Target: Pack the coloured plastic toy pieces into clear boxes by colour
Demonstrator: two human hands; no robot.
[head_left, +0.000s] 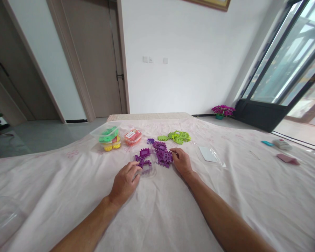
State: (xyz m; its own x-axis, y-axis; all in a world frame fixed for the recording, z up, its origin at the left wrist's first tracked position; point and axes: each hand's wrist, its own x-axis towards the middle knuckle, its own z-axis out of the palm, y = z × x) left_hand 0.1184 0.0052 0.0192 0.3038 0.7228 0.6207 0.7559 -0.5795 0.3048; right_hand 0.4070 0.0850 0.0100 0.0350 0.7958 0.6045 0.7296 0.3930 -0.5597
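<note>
Tray of clear plastic (152,173) holds purple pieces (144,152), others in a pile (162,154) beside it; left hand (126,179) curls at its rim, right hand (182,161) at the pile, whether either grips cannot be told; uneven pressure could tip the tray; toothed edges could snag.

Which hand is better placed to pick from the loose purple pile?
Probably the right hand: it is at the purple pile, while the left hand is at the clear container.

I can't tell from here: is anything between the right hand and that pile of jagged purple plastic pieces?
Nothing visible: the right hand reaches the right edge of the purple pile. The clear plastic box lies on the pile's other side.
</note>
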